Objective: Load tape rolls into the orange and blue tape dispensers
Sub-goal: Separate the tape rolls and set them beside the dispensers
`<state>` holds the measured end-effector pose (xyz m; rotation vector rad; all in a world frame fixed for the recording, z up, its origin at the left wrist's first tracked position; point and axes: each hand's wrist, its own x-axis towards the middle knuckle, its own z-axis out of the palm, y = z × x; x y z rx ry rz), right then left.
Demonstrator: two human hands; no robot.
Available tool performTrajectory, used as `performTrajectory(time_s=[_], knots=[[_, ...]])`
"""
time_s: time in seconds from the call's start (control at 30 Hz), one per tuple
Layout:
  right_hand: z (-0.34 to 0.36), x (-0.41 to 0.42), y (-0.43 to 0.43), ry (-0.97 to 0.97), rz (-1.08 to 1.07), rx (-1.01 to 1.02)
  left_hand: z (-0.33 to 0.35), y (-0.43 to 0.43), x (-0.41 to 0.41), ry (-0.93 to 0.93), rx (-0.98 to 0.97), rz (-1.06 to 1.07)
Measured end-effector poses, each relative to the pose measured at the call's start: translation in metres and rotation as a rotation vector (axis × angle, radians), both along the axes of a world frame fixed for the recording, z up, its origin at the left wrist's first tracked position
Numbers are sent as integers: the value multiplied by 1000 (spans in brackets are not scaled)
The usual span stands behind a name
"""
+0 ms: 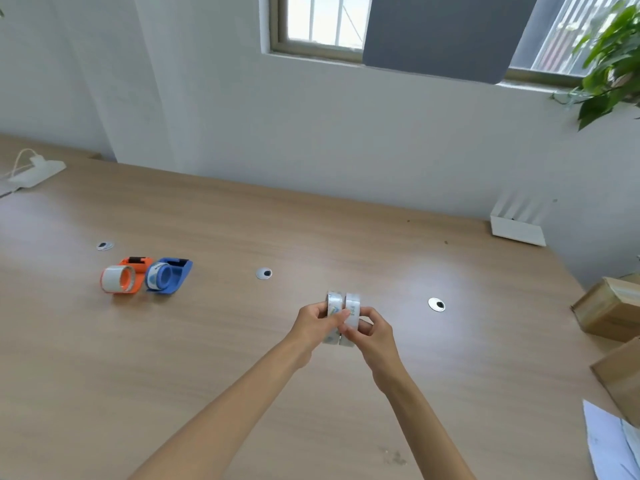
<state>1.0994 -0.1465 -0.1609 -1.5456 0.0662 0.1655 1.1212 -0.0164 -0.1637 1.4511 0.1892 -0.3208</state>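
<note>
Both hands hold the two tape rolls [343, 306] side by side above the table [242, 358]; left hand [313, 322] clasps one, right hand [369, 329] the other; likely still stuck/wrapped together, so split w/ thumbs at the seam, no crushing; orange dispenser [130, 273] & blue dispenser [173, 273] sit well apart, far left.

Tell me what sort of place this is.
Probably an office or meeting room: a long wooden desk with round cable grommets, a power strip at the far left, and cardboard boxes stacked at the right.
</note>
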Motion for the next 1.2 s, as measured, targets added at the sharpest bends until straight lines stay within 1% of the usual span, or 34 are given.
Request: performTrajectory(time_s=[0.27,0.4,0.57,0.9,1.07,1.2], knots=[[-5,-6,130,13,-87,40,-7,127,7,-8,8,-71],[-6,-10,169,43,-106,43,-7,165,3,12,18,-102],[-4,-3,195,39,-87,36,-6,195,10,12,30,-118],[-3,19,216,28,-59,33,0,220,28,12,49,-112],[-6,25,251,24,-95,35,-3,252,36,11,20,-117],[-11,30,298,17,-134,31,-11,295,46,18,2,-131]])
